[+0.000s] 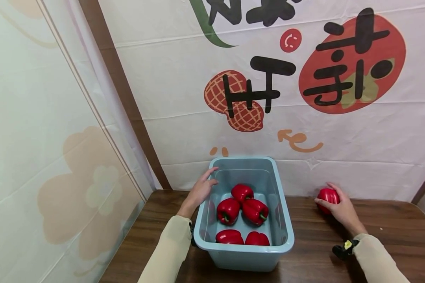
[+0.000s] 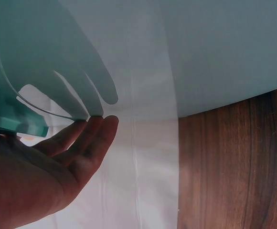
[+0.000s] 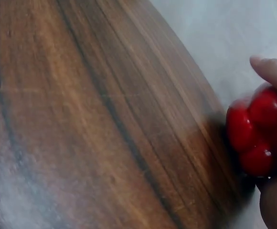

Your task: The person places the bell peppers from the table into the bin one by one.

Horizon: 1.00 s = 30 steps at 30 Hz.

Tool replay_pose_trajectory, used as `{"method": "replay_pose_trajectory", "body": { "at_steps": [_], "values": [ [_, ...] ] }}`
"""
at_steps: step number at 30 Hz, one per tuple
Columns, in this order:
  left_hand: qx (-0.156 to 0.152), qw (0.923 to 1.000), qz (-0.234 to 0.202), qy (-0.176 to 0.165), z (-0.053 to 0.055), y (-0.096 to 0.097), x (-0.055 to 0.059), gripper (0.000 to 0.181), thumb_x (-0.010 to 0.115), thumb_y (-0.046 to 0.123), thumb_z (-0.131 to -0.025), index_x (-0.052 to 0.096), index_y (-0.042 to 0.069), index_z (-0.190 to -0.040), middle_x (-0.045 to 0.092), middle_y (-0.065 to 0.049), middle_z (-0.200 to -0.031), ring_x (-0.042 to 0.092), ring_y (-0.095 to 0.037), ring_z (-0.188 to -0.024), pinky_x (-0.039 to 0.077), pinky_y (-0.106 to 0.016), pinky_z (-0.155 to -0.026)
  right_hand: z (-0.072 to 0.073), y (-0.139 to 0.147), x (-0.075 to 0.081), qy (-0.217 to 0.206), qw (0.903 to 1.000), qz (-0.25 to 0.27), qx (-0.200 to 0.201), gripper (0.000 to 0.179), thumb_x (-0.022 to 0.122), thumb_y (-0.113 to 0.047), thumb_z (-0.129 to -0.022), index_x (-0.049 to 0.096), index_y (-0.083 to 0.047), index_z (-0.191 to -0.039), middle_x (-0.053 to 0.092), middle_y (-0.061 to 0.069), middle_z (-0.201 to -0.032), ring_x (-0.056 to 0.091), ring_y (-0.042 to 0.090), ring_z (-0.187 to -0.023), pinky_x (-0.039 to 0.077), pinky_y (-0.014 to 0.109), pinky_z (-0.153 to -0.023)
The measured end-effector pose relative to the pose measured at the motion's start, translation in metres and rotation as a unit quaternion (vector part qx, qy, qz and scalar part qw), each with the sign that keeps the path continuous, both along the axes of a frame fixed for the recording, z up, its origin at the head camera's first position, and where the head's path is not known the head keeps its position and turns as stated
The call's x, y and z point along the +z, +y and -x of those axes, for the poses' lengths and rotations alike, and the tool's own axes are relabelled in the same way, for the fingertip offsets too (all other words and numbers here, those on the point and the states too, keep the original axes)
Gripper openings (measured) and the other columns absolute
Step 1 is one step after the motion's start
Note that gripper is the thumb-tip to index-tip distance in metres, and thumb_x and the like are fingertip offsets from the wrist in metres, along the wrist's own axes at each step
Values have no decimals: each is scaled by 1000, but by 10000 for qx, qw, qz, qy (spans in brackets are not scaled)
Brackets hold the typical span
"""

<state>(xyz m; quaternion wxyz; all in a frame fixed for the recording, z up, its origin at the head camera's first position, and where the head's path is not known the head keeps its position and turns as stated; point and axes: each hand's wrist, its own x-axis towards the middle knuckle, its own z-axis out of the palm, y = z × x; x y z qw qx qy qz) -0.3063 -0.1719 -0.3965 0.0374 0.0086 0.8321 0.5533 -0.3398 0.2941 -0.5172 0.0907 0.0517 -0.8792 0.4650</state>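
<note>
A light blue plastic tub [image 1: 285, 220] stands on the table with several red bell peppers [image 1: 255, 211] inside. My left hand [image 1: 199, 191] rests at its left rim near the far corner, two digits reaching over the edge. In the left wrist view the other fingers [image 2: 93, 143] lie fairly straight against the tub's outer wall [image 2: 138, 57]. To the right of the tub, my right hand [image 1: 345, 212] grips another red bell pepper [image 1: 328, 198] at the table's back edge, thumb and fingers around its sides. The right wrist view shows the lobed end of that pepper [image 3: 255, 133].
The brown wood-grain table [image 1: 311, 251] runs along a white cloth backdrop [image 1: 184, 118] printed with food drawings and black characters. A pale curtain with a flower print [image 1: 102, 188] hangs on the left. The tub's high walls stand between the two hands.
</note>
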Motion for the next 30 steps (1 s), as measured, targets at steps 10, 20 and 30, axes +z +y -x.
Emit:
{"method": "replay_pose_trajectory", "body": {
  "at_steps": [10, 20, 30],
  "values": [
    [72, 10000, 9, -4, 1, 0, -1, 52, 45, 26, -99, 41, 32, -150, 24, -6, -163, 36, -39, -139, 29, -68, -108, 0, -4, -7, 344, 9991, 230, 30, 77, 73, -20, -89, 31, -4, -152, 36, 34, -142, 41, 50, -119, 44, 63, -89],
    [12, 10000, -13, 7, 1, -1, 1, 52, 45, 28, -99, 40, 34, -151, 25, -6, -163, 37, -39, -139, 30, -68, -107, 0, -5, -8, 287, 9991, 289, -96, 74, 71, -22, -91, 32, -4, -150, 35, 33, -142, 40, 50, -120, 45, 62, -89],
    [-5, 10000, -44, 29, 0, 0, -1, 52, 44, 27, -100, 39, 31, -152, 23, -6, -163, 36, -39, -140, 28, -69, -108, -1, -4, -10, 337, 9989, 328, -69, 72, 71, -22, -91, 33, -3, -148, 36, 32, -141, 41, 49, -119, 45, 59, -88]
  ]
}}
